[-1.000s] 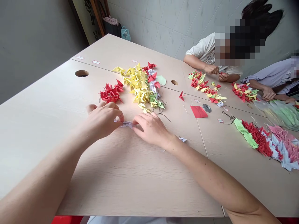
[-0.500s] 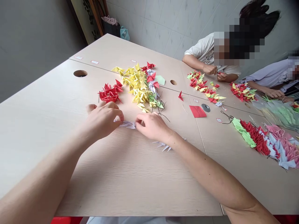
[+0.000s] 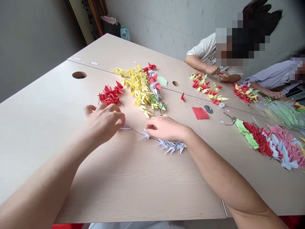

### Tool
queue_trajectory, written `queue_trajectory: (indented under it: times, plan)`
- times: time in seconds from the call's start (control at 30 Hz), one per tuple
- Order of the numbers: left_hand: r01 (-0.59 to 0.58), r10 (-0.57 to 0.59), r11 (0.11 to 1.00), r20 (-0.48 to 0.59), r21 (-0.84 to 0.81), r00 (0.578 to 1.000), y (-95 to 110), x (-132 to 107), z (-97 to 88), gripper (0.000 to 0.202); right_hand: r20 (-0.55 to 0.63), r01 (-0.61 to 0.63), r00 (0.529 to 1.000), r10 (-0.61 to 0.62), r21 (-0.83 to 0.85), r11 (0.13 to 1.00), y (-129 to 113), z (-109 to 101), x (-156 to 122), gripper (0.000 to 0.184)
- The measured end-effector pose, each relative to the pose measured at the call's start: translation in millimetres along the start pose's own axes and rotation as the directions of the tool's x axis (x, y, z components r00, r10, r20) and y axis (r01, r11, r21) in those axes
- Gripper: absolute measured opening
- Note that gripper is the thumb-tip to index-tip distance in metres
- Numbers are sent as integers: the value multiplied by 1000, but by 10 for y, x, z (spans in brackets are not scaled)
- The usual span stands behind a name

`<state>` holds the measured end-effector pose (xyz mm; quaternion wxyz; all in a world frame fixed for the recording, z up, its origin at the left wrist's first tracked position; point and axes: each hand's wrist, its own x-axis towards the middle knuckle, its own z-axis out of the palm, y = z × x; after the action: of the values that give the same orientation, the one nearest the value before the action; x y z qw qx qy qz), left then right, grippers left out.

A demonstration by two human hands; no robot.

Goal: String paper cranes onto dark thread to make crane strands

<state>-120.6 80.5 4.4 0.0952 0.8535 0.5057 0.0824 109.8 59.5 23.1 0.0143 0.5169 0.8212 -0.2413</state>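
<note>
**Origami crane string (image 3: 145, 135) stretched across the worktop (image 3: 47, 108)**

These pale lilac paper cranes on dark thread should weigh almost nothing and crush easily, while the thread looks limp. They are probably best held by the thread or a crane's body, not the wing tips. The hands are apart. The left hand (image 3: 102, 122) pinches the end crane (image 3: 123, 127) between thumb and fingers. The right hand (image 3: 166, 128) stays loosely curved just above the next crane; any contact is hidden. A bunched crane row (image 3: 170, 146) lies just below it.
</note>
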Motion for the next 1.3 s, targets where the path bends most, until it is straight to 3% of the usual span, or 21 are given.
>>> queue_trajectory:
  times: [0.23, 0.37, 0.47, 0.77, 1.1, 1.3]
  plan:
    - [-147, 149, 988, -44, 54, 988, 242, -79, 49, 24, -129, -90, 987, 100, 78, 993, -58, 52, -295, 9]
    - [-223, 223, 974, 6, 49, 975, 322, -87, 203, 12, -204, -97, 972, 113, 87, 991, -158, 212, -279, 15]
    - [-218, 218, 974, 6, 68, 976, 336, -62, 282, 16, -258, -122, 958, 127, 35, 992, -169, 271, -202, 11]
    - [-208, 206, 973, 26, 104, 978, 326, -23, 313, 23, -183, -119, 974, 130, 72, 990, 11, 61, -152, 13]
    - [-223, 224, 974, -36, 45, 974, 358, 36, 323, 19, -228, -93, 962, 149, 241, 966, -22, 101, -227, 8]
    - [-191, 195, 981, -131, 39, 972, 285, 65, 303, 24, -227, -125, 959, 168, 192, 974, 35, 170, -256, 11]
